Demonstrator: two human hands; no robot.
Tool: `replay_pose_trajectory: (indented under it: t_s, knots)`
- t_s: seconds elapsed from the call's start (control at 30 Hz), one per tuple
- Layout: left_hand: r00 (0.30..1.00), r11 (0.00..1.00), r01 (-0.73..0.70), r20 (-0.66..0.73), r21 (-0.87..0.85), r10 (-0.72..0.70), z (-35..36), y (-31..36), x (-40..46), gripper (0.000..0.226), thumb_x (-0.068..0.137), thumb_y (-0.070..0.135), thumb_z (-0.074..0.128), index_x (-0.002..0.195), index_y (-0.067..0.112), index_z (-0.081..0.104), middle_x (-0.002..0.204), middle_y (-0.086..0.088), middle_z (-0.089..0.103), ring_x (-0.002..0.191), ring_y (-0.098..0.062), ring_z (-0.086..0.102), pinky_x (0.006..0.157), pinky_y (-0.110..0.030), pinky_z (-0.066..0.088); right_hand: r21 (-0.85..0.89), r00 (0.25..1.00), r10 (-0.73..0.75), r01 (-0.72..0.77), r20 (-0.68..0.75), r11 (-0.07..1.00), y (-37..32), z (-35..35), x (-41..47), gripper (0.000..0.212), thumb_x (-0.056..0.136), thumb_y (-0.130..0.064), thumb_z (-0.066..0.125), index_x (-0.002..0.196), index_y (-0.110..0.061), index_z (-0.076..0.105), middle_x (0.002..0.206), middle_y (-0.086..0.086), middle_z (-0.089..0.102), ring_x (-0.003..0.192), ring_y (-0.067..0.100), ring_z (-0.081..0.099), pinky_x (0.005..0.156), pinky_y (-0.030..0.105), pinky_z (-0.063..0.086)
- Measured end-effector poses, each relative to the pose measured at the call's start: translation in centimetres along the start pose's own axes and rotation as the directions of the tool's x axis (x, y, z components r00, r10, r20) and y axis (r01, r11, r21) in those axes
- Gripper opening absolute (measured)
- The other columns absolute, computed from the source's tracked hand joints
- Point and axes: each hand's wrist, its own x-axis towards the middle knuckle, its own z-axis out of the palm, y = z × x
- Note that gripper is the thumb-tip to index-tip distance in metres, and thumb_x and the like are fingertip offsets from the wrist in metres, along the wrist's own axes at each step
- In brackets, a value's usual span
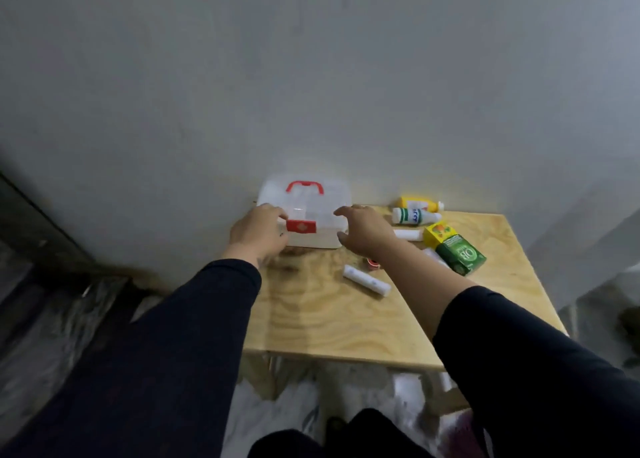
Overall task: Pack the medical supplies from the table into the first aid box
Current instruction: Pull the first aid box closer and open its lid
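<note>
- Dark sleeves are covering both of your forearms nearest the camera, reaching forward over the wooden table (346, 322).
- Your left hand (258, 234) is resting at the left front corner of the first aid box (304, 212), fingers curled loosely together over the corner; whether they are actually gripping the plastic cannot be told from here.
- Your right hand (363, 231) is hovering at the box's right front corner with fingers spread and thumb apart, palm down, closing on nothing.
- Between your two hands, the box's red latch (301, 226) is facing you, and the red handle (304, 186) is lying on the lid beyond your fingertips; the lid is sitting down on the box.
- Just right of your right wrist, a white tube (408, 234) is lying flat on the table.
- Further right of those fingers, a yellow carton (438, 233) and a green carton (460, 255) are touching each other.
- Beyond them, towards the wall, a white-and-green bottle (414, 215) and a yellow bottle (417, 202) are lying on their sides, side by side.
- Under your right forearm, nearer you than the fingers, a white roll (366, 280) is lying at a slant, with a small red-and-white round item (372, 263) just beside it, too blurred to identify.
</note>
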Motion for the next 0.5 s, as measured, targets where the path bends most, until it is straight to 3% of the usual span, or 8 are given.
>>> replay_pose_trajectory:
  t_s: [0.1,0.23,0.5]
  knots:
    - [1.000,0.999,0.013,-0.015,-0.039,-0.013,0.8,-1.9,1.8,0.045,0.086,0.016,0.058,0.130,0.025,0.051,0.143,0.007,0.043,0.123,-0.019,0.047,0.089,-0.035,0.047,-0.083,0.995,-0.102,0.102,-0.001,0.991,-1.0,1.1,3.0,0.052,0.088,-0.026,0.056,0.138,-0.021,0.042,0.144,0.006,0.044,0.133,0.025,0.037,0.101,0.040,0.042]
    - [1.000,0.999,-0.007,-0.028,-0.033,0.006,2.5,-3.1,4.3,0.061,0.085,0.016,0.066,0.141,0.022,0.041,0.153,0.006,0.029,0.139,-0.017,0.028,0.108,-0.035,0.035,-0.179,0.974,-0.228,0.223,-0.009,0.958,-2.0,3.2,6.0,0.056,0.091,-0.033,0.052,0.142,-0.020,0.033,0.152,0.008,0.029,0.141,0.026,0.023,0.111,0.041,0.028]
    - [0.980,0.975,-0.192,-0.032,0.108,0.197,5.1,-4.9,7.4,0.081,0.089,0.021,0.066,0.152,0.018,0.016,0.160,0.003,0.008,0.146,-0.017,0.007,0.116,-0.031,0.013,-0.349,0.959,-0.272,0.230,-0.074,0.908,-2.3,7.5,7.3,0.073,0.090,-0.039,0.056,0.149,-0.019,0.017,0.157,0.010,0.020,0.146,0.030,0.014,0.118,0.047,0.012]
